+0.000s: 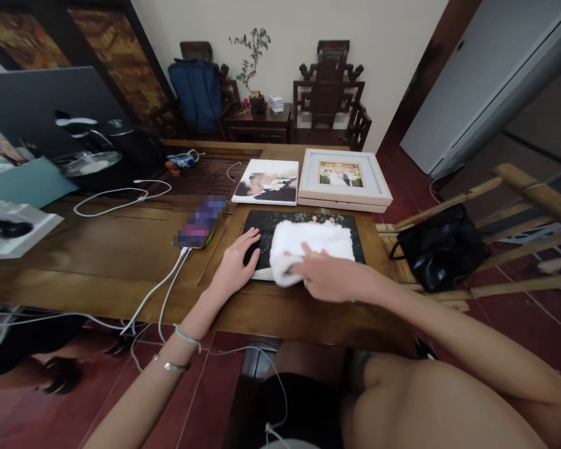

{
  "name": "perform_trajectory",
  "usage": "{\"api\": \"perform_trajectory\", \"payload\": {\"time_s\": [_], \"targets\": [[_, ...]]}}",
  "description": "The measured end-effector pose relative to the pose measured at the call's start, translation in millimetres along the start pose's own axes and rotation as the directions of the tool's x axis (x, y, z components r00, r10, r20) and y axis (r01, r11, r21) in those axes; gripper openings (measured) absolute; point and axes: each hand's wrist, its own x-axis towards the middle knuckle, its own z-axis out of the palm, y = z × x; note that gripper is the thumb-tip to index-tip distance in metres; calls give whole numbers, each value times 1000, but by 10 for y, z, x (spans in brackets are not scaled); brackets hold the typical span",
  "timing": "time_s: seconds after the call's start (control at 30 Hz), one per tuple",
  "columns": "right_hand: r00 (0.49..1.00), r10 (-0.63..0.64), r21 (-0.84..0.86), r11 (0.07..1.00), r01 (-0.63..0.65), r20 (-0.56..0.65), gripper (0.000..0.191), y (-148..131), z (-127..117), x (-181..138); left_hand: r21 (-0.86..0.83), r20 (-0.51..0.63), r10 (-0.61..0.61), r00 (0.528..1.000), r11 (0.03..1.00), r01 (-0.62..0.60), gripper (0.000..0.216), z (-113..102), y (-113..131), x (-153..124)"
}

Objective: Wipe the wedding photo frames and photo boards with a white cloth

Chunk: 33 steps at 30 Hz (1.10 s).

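Note:
A dark photo panel (pixel 303 219) lies flat on the wooden table (pixel 121 249) in front of me. My left hand (pixel 237 262) rests flat on the panel's left edge with fingers spread, holding it down. My right hand (pixel 330 277) grips a white cloth (pixel 308 246) and presses it onto the panel's surface. The cloth covers much of the panel's middle and near edge.
Behind the panel lie a frameless photo print (pixel 267 182) and a white framed photo (pixel 343 178). A phone (pixel 201 229) with a white charging cable (pixel 161 290) lies to the left. A black bag (pixel 437 249) sits on bamboo poles at right. Kettles (pixel 96 149) stand far left.

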Motion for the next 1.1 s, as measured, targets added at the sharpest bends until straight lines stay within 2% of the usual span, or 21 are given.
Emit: {"api": "perform_trajectory", "payload": {"time_s": [0.1, 0.2, 0.33, 0.43, 0.57, 0.67, 0.8, 0.9, 1.0, 1.1], "targets": [[982, -126, 62, 991, 118, 142, 50, -216, -12, -226, 12, 14, -20, 1000, 1000, 20, 35, -12, 20, 5], [978, -160, 97, 984, 148, 133, 47, -238, -48, -265, 12, 25, -39, 999, 999, 38, 39, -23, 32, 6], [997, -67, 61, 996, 65, 30, 49, -56, -82, -22, 1, 48, -16, 999, 1000, 16, 42, -25, 16, 0], [995, 19, -17, 1000, -20, -99, 53, 139, -82, 267, -4, 75, -8, 997, 1000, 8, 45, -14, -14, -6], [955, 6, -195, 979, -67, -295, 52, 378, 15, 587, -3, 104, -34, 994, 999, 35, 46, 4, -46, -8], [939, -19, -293, 952, -88, -343, 51, 424, 149, 651, -5, 91, -37, 995, 999, 38, 45, 13, -58, -10], [958, -55, -333, 942, -44, -280, 51, 172, 309, 417, -12, 78, -37, 996, 999, 38, 44, 18, -60, -10], [983, -104, -292, 955, 57, -149, 50, -134, 350, 112, -17, 73, -45, 996, 999, 46, 43, 14, -49, -2], [985, -173, -209, 964, 164, -25, 47, -330, 300, -101, -17, 79, -44, 996, 999, 46, 43, 6, -38, 8], [979, -196, -194, 964, 183, -52, 42, -315, 210, -84, -10, 87, -45, 995, 999, 46, 43, 4, -44, 11]]}}
